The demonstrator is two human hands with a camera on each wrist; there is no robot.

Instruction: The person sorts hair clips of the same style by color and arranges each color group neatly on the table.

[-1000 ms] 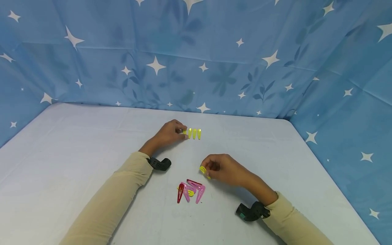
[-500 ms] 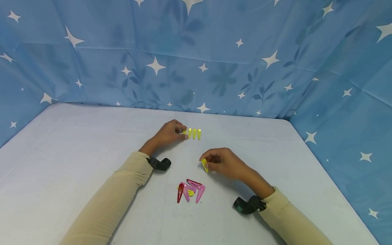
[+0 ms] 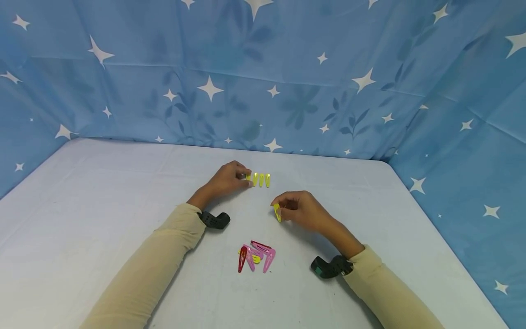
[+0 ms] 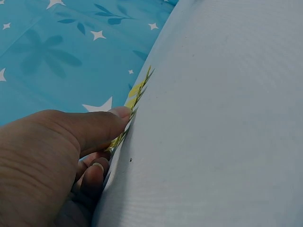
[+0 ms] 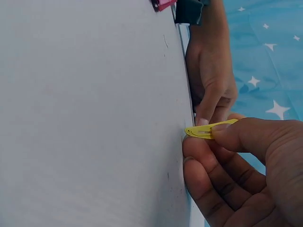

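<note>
Several yellow snap hair clips point(image 3: 261, 180) lie side by side in a row toward the far side of the table. My left hand point(image 3: 228, 178) is at the row's left end, thumb and fingers around the leftmost yellow hair clip point(image 3: 248, 177), which they partly hide. In the left wrist view the thumb covers part of the row. My right hand point(image 3: 306, 212), nearer and to the right, pinches another yellow hair clip point(image 5: 201, 132) between thumb and fingers, above the table. Closer to me is a loose pile with red clips point(image 3: 242, 259), pink clips point(image 3: 269, 260) and some yellow point(image 3: 256, 259).
A white cloth covers the table point(image 3: 123, 183). Blue curtains point(image 3: 246, 68) with white stars hang along the back and sides. Each wrist wears a black camera band, one on the left point(image 3: 215, 221) and one on the right point(image 3: 330, 267).
My right hand has moved away from the pile, farther up the table, and the yellow hair clip in it has turned more upright. The left hand and the row have stayed put.
</note>
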